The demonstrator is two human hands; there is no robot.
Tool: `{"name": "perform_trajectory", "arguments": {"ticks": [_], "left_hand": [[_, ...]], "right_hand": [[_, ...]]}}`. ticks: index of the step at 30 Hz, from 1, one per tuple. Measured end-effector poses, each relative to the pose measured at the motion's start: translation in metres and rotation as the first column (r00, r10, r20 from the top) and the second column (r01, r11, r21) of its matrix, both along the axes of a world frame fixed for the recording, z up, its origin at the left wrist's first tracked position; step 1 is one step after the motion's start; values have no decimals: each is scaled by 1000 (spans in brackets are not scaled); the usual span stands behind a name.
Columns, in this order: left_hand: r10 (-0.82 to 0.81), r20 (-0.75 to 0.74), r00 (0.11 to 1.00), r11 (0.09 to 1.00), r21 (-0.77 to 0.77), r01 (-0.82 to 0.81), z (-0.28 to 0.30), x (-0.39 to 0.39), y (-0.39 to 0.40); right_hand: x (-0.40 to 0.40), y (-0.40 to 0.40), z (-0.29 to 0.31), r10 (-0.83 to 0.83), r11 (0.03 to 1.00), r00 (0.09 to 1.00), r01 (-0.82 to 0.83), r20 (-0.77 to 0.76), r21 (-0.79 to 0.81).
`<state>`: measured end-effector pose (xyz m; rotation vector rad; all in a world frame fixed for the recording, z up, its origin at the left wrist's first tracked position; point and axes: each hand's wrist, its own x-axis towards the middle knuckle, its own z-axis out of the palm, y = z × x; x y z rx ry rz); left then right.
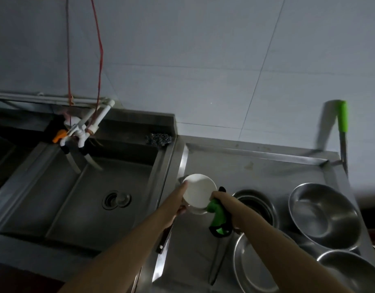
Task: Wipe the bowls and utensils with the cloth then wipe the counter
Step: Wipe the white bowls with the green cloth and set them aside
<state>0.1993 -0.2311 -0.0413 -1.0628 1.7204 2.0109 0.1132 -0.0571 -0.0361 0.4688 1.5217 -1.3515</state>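
Note:
A small white bowl [199, 192] is held tilted above the left part of the steel counter [256, 172]. My left hand [181, 199] grips its left rim and underside. My right hand [221, 200] is closed on a green and black cloth [218, 216] that presses against the bowl's right edge. On the counter to the right stand a large steel bowl [324, 214], another steel bowl [360, 273] at the lower right, a shallow steel dish [252, 267] and a stacked steel bowl [256, 205] under my right forearm.
A steel sink [93, 195] with a drain and white taps [80, 132] lies to the left. A steel scourer [159, 139] sits on its back ledge. A green-handled knife [343, 132] leans on the wall at the right. A dark-handled utensil [164, 240] lies under my left forearm.

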Motion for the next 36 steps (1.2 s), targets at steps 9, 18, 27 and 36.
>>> {"name": "perform_trajectory", "arguments": {"ticks": [9, 18, 27, 36], "left_hand": [[-31, 4, 1000, 998, 52, 31, -43, -124, -69], [-67, 45, 997, 997, 53, 64, -94, -212, -116], [-41, 57, 998, 998, 47, 39, -108, -239, -130], [-72, 23, 997, 997, 33, 71, -116, -244, -135]], "right_hand": [[-98, -78, -40, -133, 991, 991, 132, 19, 28], [-173, -117, -66, -135, 991, 991, 135, 5, 28], [-192, -135, -88, -184, 982, 983, 183, 19, 52], [-197, -137, -109, -243, 970, 970, 243, 12, 17]]}}
